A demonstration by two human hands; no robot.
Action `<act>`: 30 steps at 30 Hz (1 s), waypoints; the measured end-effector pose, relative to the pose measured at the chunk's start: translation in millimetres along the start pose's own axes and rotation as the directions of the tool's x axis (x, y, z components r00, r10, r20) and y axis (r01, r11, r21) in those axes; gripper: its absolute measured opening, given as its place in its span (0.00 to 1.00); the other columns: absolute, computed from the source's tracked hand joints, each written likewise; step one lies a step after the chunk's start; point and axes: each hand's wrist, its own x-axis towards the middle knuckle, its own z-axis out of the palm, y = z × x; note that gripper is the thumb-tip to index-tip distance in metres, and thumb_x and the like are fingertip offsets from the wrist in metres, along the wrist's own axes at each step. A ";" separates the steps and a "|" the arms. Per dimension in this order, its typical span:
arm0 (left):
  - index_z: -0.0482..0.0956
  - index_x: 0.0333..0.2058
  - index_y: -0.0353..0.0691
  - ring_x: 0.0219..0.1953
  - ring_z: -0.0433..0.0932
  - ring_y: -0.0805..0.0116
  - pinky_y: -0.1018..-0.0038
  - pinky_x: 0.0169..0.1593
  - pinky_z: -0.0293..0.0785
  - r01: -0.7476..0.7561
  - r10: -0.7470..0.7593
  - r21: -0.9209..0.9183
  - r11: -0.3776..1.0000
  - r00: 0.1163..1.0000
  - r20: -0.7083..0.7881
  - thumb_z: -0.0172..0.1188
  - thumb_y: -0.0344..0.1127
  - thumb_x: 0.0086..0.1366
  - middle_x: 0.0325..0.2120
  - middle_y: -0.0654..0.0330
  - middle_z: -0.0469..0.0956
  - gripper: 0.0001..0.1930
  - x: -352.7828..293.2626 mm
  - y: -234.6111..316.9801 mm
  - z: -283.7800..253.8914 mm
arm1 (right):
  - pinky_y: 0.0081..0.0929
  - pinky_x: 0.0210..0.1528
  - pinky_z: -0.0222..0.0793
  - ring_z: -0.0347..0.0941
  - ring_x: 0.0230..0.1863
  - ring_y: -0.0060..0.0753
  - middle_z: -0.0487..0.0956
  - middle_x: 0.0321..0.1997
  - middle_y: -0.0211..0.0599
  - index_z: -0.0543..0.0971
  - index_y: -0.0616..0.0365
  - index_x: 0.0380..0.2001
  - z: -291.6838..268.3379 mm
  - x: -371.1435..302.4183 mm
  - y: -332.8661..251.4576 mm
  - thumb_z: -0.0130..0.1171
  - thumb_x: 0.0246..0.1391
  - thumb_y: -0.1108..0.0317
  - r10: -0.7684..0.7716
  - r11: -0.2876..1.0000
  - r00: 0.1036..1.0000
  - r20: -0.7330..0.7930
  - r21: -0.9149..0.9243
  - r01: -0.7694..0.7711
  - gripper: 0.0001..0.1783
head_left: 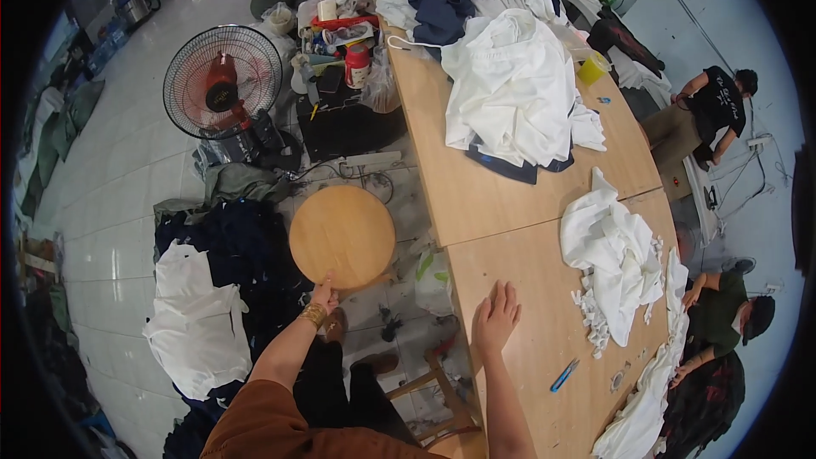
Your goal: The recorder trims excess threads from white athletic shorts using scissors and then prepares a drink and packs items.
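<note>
My left hand, with a gold bracelet at the wrist, grips the near edge of a round wooden stool. One digit lies on top of its seat; the other fingers are mostly hidden. To the right, my right hand rests flat on the wooden table near its left edge, its fingers stretched out and holding nothing. Beyond that hand lies a crumpled white cloth with small white scraps beside it. A small blue-handled tool, perhaps thread snips, lies on the tabletop.
White garments and navy ones are heaped at the table's far end. Left of the stool, a white cloth lies on dark fabric on the floor. A standing fan is farther back. Two people work beyond the table's right side. A wooden chair is beside my legs.
</note>
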 end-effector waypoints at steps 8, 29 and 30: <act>0.68 0.29 0.46 0.09 0.52 0.79 0.81 0.12 0.44 0.008 -0.021 0.291 0.957 0.999 0.043 0.61 0.61 0.51 0.11 0.71 0.56 0.24 -22.7 -30.1 -31.3 | 0.43 0.66 0.37 0.50 0.66 0.37 0.58 0.64 0.35 0.62 0.47 0.59 3.0 2.8 1.0 0.45 0.55 0.60 0.012 0.998 1.000 0.001 -0.065 -0.012 0.26; 0.67 0.25 0.49 0.06 0.52 0.77 0.80 0.10 0.45 0.115 -0.131 0.389 0.914 0.991 0.016 0.58 0.59 0.55 0.08 0.70 0.55 0.20 -15.5 -27.3 -1.3 | 0.40 0.56 0.59 0.63 0.55 0.44 0.66 0.55 0.40 0.72 0.49 0.46 -5.3 -265.2 -33.3 0.56 0.48 0.62 -0.167 0.968 0.705 0.689 0.249 -0.014 0.19; 0.67 0.25 0.48 0.06 0.52 0.77 0.80 0.10 0.44 0.117 -0.138 0.377 0.919 0.990 0.031 0.59 0.59 0.55 0.08 0.70 0.55 0.21 -13.8 -21.2 -1.0 | 0.38 0.53 0.61 0.64 0.53 0.45 0.67 0.53 0.42 0.72 0.49 0.47 0.5 -285.4 -21.5 0.55 0.50 0.57 -0.206 0.951 0.617 0.760 0.305 -0.058 0.20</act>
